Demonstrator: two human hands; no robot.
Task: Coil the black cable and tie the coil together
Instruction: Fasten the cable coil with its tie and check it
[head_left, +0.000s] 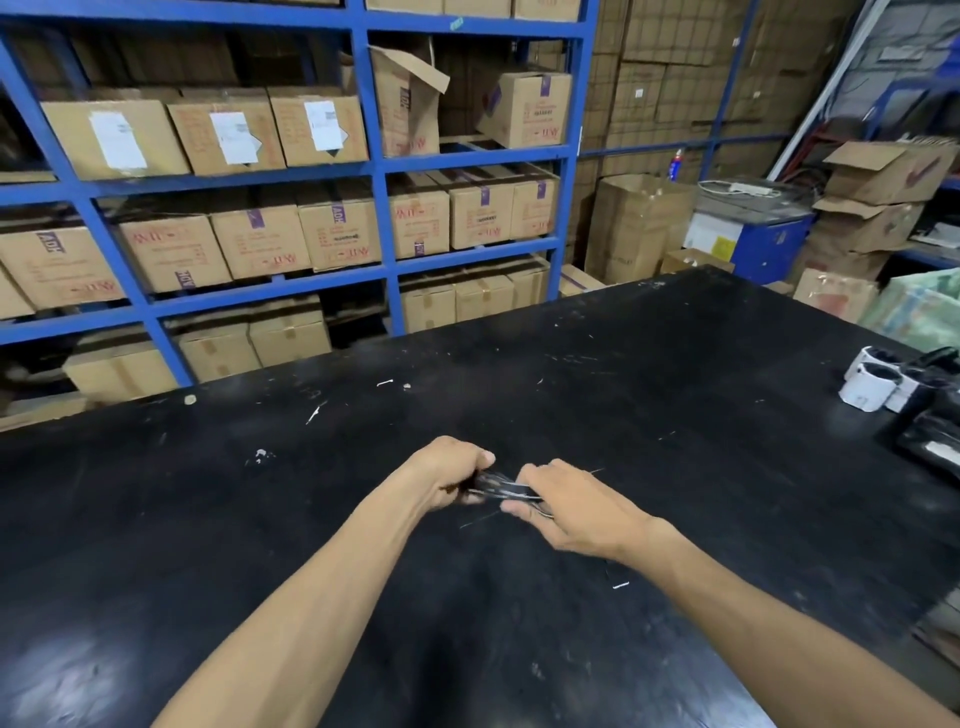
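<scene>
Two bare hands meeting low over a black surface (623, 395), left hand (449, 470) closed around one end of a coiled black cable (498, 486), right hand (576, 506) with fingers curled on the other end (cable blurred), blue shelves (374, 171) of cardboard boxes behind.

The light around me is dim and even, coming from overhead. My black table (623, 374) takes a soft, pale glare at the near left corner and a fainter sheen by its right edge. My forearms are evenly lit, with only weak shadow beneath them on the dark surface. My left hand (452, 473) and right hand (571, 509) are slightly smeared by motion blur, and the black cable (496, 486) between them is hard to make out. The wide lens bends the blue shelving (374, 171) outward near the left edge. The cardboard boxes (228, 130) look soft, their print unreadable.
</scene>
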